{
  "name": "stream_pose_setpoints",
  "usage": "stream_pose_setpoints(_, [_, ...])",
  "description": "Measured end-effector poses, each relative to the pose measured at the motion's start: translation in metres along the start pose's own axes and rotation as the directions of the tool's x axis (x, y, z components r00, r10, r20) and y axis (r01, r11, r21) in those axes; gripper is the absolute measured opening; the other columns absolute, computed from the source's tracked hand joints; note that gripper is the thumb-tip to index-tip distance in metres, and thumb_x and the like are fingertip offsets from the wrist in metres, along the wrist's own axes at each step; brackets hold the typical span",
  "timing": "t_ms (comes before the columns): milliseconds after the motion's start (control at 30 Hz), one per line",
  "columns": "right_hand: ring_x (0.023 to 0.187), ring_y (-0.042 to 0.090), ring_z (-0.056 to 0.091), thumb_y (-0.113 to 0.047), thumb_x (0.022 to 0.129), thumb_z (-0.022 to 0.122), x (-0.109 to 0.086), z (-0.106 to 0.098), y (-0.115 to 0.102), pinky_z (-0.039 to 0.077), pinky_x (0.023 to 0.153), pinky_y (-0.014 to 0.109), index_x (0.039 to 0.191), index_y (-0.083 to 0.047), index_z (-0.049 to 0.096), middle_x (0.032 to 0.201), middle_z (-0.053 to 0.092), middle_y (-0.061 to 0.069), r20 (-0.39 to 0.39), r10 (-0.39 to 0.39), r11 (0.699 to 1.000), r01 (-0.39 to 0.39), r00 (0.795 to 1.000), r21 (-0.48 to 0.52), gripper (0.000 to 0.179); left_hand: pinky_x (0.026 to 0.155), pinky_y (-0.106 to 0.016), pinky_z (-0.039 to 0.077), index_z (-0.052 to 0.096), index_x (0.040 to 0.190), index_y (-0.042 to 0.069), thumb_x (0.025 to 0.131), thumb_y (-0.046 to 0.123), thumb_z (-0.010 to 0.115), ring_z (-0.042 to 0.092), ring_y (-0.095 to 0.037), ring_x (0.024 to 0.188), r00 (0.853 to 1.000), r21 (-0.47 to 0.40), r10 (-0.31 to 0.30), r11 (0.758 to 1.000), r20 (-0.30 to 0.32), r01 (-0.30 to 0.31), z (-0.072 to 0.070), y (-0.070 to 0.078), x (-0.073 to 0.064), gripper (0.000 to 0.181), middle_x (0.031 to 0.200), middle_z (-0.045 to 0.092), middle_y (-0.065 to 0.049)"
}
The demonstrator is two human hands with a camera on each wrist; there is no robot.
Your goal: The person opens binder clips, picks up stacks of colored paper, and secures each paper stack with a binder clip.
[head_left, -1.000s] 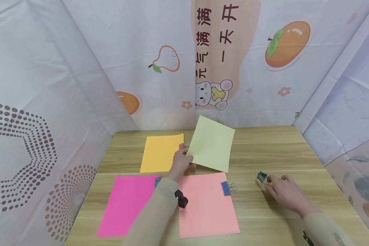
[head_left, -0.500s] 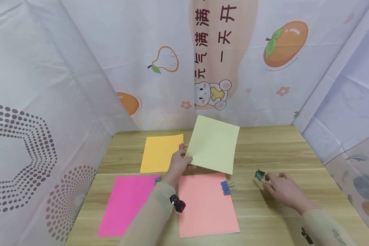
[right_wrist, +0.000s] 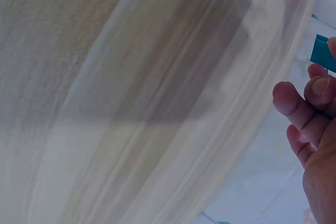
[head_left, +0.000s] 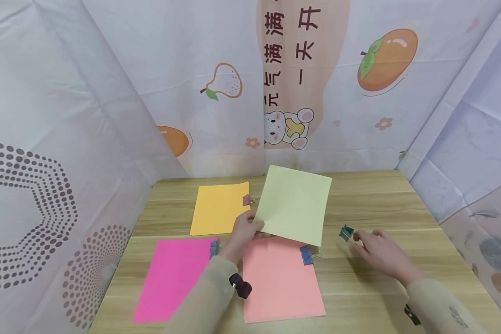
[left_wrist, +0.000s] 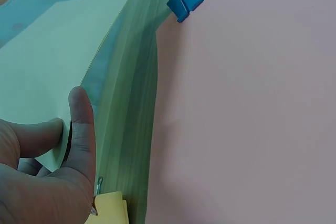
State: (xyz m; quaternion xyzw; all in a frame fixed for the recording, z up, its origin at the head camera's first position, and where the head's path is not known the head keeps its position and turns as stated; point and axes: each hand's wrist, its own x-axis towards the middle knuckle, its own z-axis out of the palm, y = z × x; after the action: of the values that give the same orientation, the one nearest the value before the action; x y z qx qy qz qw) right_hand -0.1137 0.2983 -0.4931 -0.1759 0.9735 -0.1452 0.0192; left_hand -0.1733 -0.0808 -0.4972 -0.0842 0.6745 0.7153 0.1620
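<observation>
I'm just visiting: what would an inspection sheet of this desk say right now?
Surface: wooden table, light grain.
Job's things: pale yellow sheet lifted off the table; green binder clip.
Clutter: orange sheet with a pink clip, magenta sheet and salmon sheet, each with a blue clip.
Hands: left hand pinches the yellow sheet's corner; right hand holds the green clip.
Cables: nothing seen.
Surroundings: printed fabric walls with fruit, a bear and characters.
</observation>
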Motion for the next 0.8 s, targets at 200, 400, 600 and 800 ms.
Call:
stream_pose_setpoints(200, [0.073,0.015,0.069,-0.025,0.1,0.065,0.004,-0.003,-0.004,0.04,0.101,0.059,0.11,-0.003,0.065,0.077,0.073,-0.003,-0.002,-0.021,1.0,0.021,1.0,-0.018,0.024,0.082,-0.044,0.061,0.058,0.122,-0.008,0.098,-0.004,0.056,0.074,-0.027,0.087,0.998,-0.012,0.042,0.999,0.04,-0.042,0.001,-0.01,-0.001,0.025,0.112,0.064,-0.022])
stream_pose_setpoints(400, [0.075,0.018,0.07,-0.024,0.1,0.064,0.007,-0.007,-0.008,0.042,0.1,0.06,0.108,-0.003,0.064,0.077,0.072,-0.002,0.008,-0.031,0.999,0.031,0.999,-0.012,0.022,0.083,-0.045,0.061,0.057,0.12,-0.008,0.097,-0.003,0.056,0.075,-0.027,0.084,0.997,-0.004,0.048,0.999,0.066,-0.048,0.001,-0.015,-0.002,0.024,0.109,0.064,-0.022])
stream_pose_setpoints(600, [0.084,0.025,0.072,-0.024,0.102,0.063,0.012,-0.014,-0.011,0.041,0.104,0.062,0.111,0.0,0.066,0.083,0.073,0.002,0.018,-0.016,0.999,0.015,1.0,0.029,0.025,0.083,-0.045,0.061,0.057,0.124,-0.009,0.097,-0.005,0.057,0.074,-0.027,0.086,0.996,-0.026,0.03,0.999,0.081,-0.028,0.005,-0.016,-0.003,0.027,0.109,0.064,-0.022])
stream_pose_setpoints(800, [0.107,0.049,0.064,-0.026,0.103,0.061,0.015,-0.02,-0.011,0.045,0.096,0.066,0.114,-0.001,0.067,0.092,0.075,0.007,0.029,0.017,0.998,-0.018,0.999,0.058,0.028,0.084,-0.047,0.061,0.058,0.123,-0.007,0.098,-0.003,0.058,0.074,-0.027,0.088,0.995,-0.033,0.029,0.999,0.096,-0.026,0.006,-0.019,-0.004,0.026,0.109,0.065,-0.022])
